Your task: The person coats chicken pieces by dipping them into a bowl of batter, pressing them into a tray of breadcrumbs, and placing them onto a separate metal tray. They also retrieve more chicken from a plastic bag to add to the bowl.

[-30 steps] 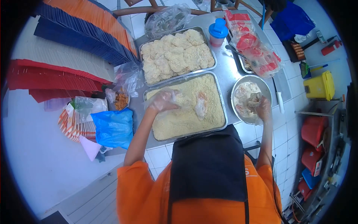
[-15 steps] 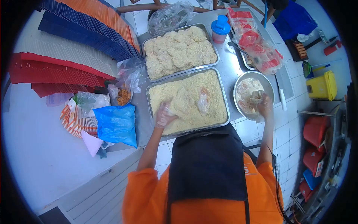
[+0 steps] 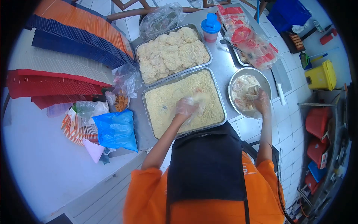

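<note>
Meat [image 3: 198,90] is lying in tray [image 3: 218,93], just beyond left hand [image 3: 187,106]; right hand [image 3: 262,102] is hanging over bowl [image 3: 262,78]; both grips unclear; shirt [image 3: 261,186] is showing "S".

My gloves [image 3: 186,107] look like thin clear plastic, wrinkled and a little shiny. The crumbs [image 3: 164,93] are dry, matt and grainy; their tray [image 3: 219,95] is of smooth metal. The bowl [image 3: 263,79] is metal too. My apron [image 3: 205,164] seems matt cloth. The bag [image 3: 115,128] is creased, glossy plastic, and the table [image 3: 220,53] is softly shining metal.
</note>
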### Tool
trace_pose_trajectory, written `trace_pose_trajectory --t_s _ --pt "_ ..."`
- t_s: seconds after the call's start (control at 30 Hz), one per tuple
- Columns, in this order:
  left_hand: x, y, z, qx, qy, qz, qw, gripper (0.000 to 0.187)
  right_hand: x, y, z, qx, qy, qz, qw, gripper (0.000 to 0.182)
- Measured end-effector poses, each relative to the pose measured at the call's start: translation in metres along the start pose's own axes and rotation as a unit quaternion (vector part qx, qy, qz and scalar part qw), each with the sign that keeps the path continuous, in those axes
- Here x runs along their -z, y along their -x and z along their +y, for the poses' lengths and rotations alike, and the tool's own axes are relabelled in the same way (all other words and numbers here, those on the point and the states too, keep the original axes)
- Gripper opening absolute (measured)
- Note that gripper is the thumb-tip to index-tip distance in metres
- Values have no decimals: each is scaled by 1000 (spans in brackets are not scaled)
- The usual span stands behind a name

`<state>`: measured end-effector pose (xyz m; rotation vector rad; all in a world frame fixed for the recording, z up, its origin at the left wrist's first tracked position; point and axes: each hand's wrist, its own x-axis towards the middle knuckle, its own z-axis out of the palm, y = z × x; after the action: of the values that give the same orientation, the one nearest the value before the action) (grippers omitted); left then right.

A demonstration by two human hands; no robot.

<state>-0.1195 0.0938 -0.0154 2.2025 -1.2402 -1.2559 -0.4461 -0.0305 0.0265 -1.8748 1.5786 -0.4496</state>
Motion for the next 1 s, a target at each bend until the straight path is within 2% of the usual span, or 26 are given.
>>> trace_pose_trajectory --t_s 0.03,0.1,0.23,0.33,0.4,0.43,0.5,0.53,0.6,0.63,0.7,0.73,0.8,0.83,0.87,0.9,1.0 --pt "0 2 3 -1 -1 -2 1000 42 1 0 1 -2 0 1 1000 29" --pt "2 11 10 -139 51 56 987 43 2 0 3 -17 11 11 1000 29" --pt "5 -5 15 -156 7 66 986 52 4 -2 3 -19 21 14 1000 30" --pt "2 -36 2 -186 -54 68 979 61 8 0 -4 -38 24 -12 999 30" --pt "-14 -67 -41 -273 -235 84 929 72 9 -2 -4 -32 22 -6 999 31" --pt "-4 -57 -32 -275 -234 83 929 72 11 -1 -5 -34 23 -4 999 31" --pt "13 -26 -23 -239 -308 16 921 90 15 3 -7 -32 9 10 999 31" --pt "14 -18 -33 -237 -308 14 921 90 15 5 -7 -33 9 8 999 31" --pt "14 -7 -47 -276 -349 12 895 101 15 3 -8 -50 -7 -3 999 31" --pt "14 -7 -50 -276 -349 14 895 101 14 2 -8 -48 -7 -2 999 31" --pt "12 -7 -55 -207 -294 11 933 97 11 1 -7 -41 16 6 999 31" --pt "9 -16 -69 -208 -293 11 933 97 12 2 -9 -41 16 7 999 31" --pt "4 -38 -102 -314 -265 58 910 78 14 2 -15 -34 36 6 999 30" --pt "1 -40 -106 -316 -265 58 909 78 11 1 -10 -34 37 7 999 30" --pt "-1 -43 -109 -292 -2 -30 956 71 8 0 -1 -26 22 5 999 30" --pt "-2 -43 -108 -245 261 -116 926 64 8 0 -1 -18 7 1 1000 29" --pt "-15 -35 -104 -196 320 -125 918 53 10 2 -4 -26 4 1 1000 28"
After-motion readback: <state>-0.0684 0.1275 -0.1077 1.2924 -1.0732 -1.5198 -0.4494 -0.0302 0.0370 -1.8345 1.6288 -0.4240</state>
